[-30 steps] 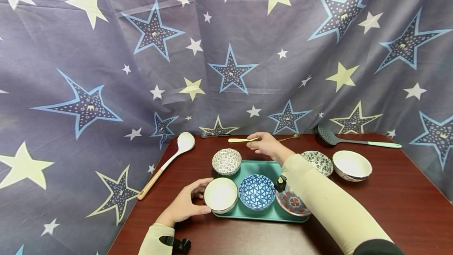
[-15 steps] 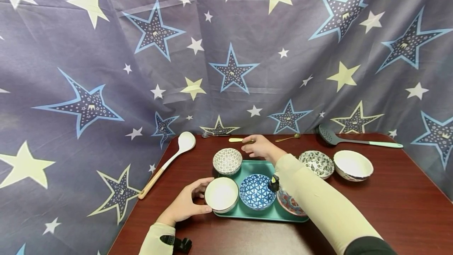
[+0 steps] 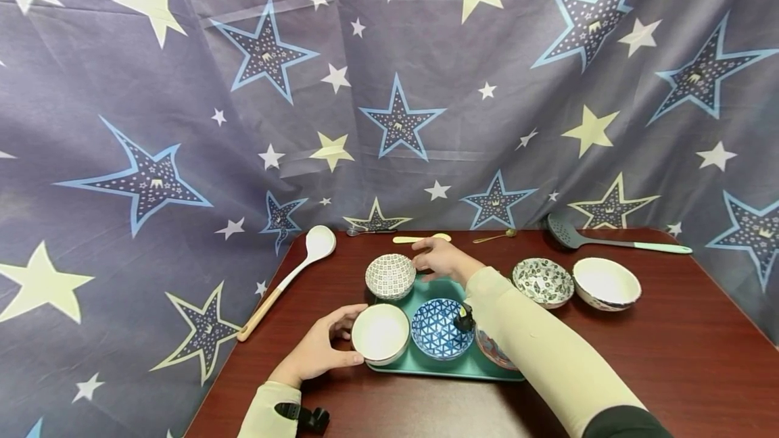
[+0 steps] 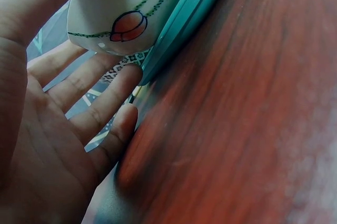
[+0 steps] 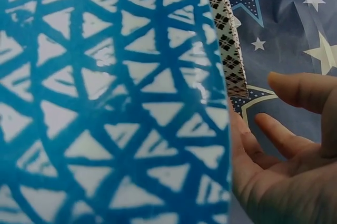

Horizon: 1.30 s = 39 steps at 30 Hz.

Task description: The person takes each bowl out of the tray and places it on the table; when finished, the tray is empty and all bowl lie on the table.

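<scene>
Right hand (image 3: 443, 257) slipped back from the yellow spoon (image 3: 406, 240), fingers apart, right beside the grey bowl (image 3: 390, 278), seemingly within grasp; left hand (image 3: 319, 351) held the white bowl (image 3: 381, 332).

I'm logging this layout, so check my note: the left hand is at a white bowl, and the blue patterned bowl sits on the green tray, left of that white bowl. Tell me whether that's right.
Not quite: the head view shows the blue patterned bowl right of the white bowl, not left. The left hand and green tray are as you say.
</scene>
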Each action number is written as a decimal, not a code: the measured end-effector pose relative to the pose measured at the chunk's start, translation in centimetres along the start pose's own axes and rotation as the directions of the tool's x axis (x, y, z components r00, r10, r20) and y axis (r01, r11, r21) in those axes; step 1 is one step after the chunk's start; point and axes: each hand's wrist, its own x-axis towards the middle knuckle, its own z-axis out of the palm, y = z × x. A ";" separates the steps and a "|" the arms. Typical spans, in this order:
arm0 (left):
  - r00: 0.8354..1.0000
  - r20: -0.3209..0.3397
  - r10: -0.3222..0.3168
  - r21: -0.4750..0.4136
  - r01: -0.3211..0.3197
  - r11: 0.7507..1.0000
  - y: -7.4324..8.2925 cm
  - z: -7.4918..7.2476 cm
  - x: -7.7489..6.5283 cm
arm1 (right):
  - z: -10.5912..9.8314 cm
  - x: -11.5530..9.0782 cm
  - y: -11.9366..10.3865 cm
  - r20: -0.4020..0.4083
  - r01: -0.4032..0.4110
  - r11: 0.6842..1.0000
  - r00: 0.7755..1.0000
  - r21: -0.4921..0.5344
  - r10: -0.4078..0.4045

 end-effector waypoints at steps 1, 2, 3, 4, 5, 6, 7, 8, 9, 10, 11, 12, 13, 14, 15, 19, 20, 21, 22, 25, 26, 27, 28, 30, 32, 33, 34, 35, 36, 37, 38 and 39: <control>1.000 0.001 0.001 -0.002 -0.001 1.000 -0.1 0.0 0.0 | 0.1 0.1 0.0 0.002 0.001 1.000 1.000 0.000 -0.001; 1.000 0.001 -0.003 -0.001 0.003 1.000 -0.1 -0.1 0.0 | 0.2 0.1 0.1 0.002 0.004 1.000 1.000 -0.003 -0.004; 1.000 0.002 -0.008 -0.001 0.008 1.000 -0.1 -0.1 0.0 | 0.3 0.1 0.1 0.003 0.006 1.000 1.000 -0.002 -0.006; 1.000 0.002 -0.013 0.000 0.013 1.000 -0.1 -0.1 0.0 | 0.4 0.2 0.1 0.005 0.007 1.000 1.000 0.003 -0.007; 1.000 0.003 -0.015 0.001 0.015 1.000 -0.1 -0.1 0.0 | 0.6 0.2 0.1 0.009 0.007 1.000 1.000 0.011 -0.007; 1.000 0.001 -0.023 0.002 0.023 1.000 -0.1 -0.1 -0.1 | 0.7 0.2 0.1 0.013 0.009 1.000 1.000 0.017 -0.009; 1.000 0.001 -0.024 0.004 0.024 1.000 -0.1 -0.1 -0.1 | 0.8 0.2 0.1 0.016 0.010 1.000 1.000 0.023 -0.011; 1.000 0.000 -0.024 0.005 0.024 1.000 -0.1 -0.1 -0.1 | 0.9 0.2 0.1 0.016 0.008 1.000 1.000 0.030 -0.009; 1.000 -0.001 -0.019 0.004 0.019 1.000 -0.1 -0.1 -0.1 | 1.0 0.2 0.1 0.020 0.006 0.999 1.000 0.039 -0.007; 1.000 -0.001 -0.014 0.004 0.014 1.000 -0.2 -0.1 -0.1 | 1.1 0.2 0.2 0.024 0.003 0.999 1.000 0.047 -0.004; 1.000 0.000 -0.007 0.003 0.007 1.000 -0.2 -0.1 -0.1 | 1.2 0.2 0.3 0.028 0.000 0.999 1.000 0.055 -0.001; 1.000 -0.002 -0.004 0.002 0.004 1.000 -0.2 -0.1 -0.1 | 1.2 0.2 0.3 0.032 -0.003 0.998 0.999 0.056 0.001; 1.000 -0.002 0.004 0.002 -0.004 1.000 -0.3 -0.1 -0.1 | 1.2 0.2 0.3 0.037 -0.006 0.998 0.999 0.057 0.004; 1.000 -0.002 0.006 0.000 -0.006 1.000 -0.3 -0.1 -0.1 | 1.3 0.2 0.3 0.041 -0.010 0.998 0.999 0.059 0.007; 1.000 -0.002 0.007 0.000 -0.007 1.000 -0.3 -0.1 -0.1 | 1.3 0.2 0.3 0.046 -0.011 0.998 0.999 0.058 0.008; 1.000 0.000 0.006 0.006 -0.006 1.000 -0.2 -0.1 -0.1 | 1.6 0.0 0.3 0.052 -0.021 0.998 0.998 0.058 0.018; 1.000 0.001 0.004 0.007 -0.004 1.000 -0.2 -0.1 -0.1 | 1.6 0.0 0.4 0.052 -0.025 0.998 0.998 0.061 0.022; 1.000 0.001 0.003 0.010 -0.003 1.000 -0.2 0.0 -0.1 | 1.7 0.0 0.4 0.053 -0.028 0.998 0.998 0.064 0.024; 1.000 0.001 0.001 0.011 -0.001 1.000 -0.2 0.0 -0.1 | 1.7 0.0 0.4 0.054 -0.029 0.997 0.998 0.065 0.026; 1.000 0.000 0.003 0.013 -0.003 1.000 -0.2 0.0 -0.1 | 1.8 0.0 0.5 0.060 -0.032 0.997 0.998 0.068 0.028; 1.000 0.000 0.005 0.013 -0.005 1.000 -0.2 0.0 -0.1 | 1.9 0.1 0.6 0.063 -0.031 0.997 0.998 0.067 0.027; 1.000 0.000 0.008 0.012 -0.008 1.000 -0.1 0.0 -0.1 | 1.9 0.1 0.6 0.066 -0.030 0.997 0.997 0.066 0.026; 1.000 -0.001 0.011 0.009 -0.011 1.000 -0.1 0.0 -0.1 | 1.9 0.2 0.7 0.067 -0.029 0.997 0.997 0.065 0.025; 1.000 -0.001 0.015 0.005 -0.015 1.000 0.0 0.0 -0.1 | 1.9 0.3 0.8 0.069 -0.028 0.997 0.997 0.065 0.024; 1.000 0.000 0.017 0.001 -0.017 1.000 0.1 0.0 -0.1 | 1.9 0.4 0.8 0.067 -0.020 0.998 0.998 0.059 0.016; 1.000 0.000 0.018 0.002 -0.018 1.000 0.1 -0.1 -0.1 | 1.9 0.4 0.8 0.065 -0.015 0.998 0.998 0.057 0.011; 1.000 0.000 0.018 0.002 -0.018 1.000 0.1 -0.1 -0.1 | 1.9 0.4 0.8 0.063 -0.012 0.998 0.998 0.055 0.009; 1.000 0.000 0.018 0.006 -0.018 1.000 0.1 -0.1 -0.1 | 1.9 0.4 0.8 0.059 -0.010 0.999 0.998 0.051 0.007; 1.000 0.000 0.018 0.009 -0.018 1.000 0.1 -0.1 0.0 | 1.9 0.3 0.8 0.055 -0.006 0.999 0.998 0.046 0.003; 1.000 0.000 0.019 0.013 -0.019 1.000 0.1 -0.1 0.0 | 1.9 0.2 0.8 0.048 -0.003 0.999 0.999 0.044 0.001; 1.000 -0.001 0.017 0.017 -0.017 1.000 0.1 -0.1 0.0 | 1.9 0.2 0.7 0.040 -0.001 0.999 0.999 0.044 0.000; 1.000 -0.001 0.018 0.021 -0.018 1.000 0.1 -0.1 0.0 | 1.9 0.1 0.7 0.034 0.000 0.999 0.999 0.045 -0.002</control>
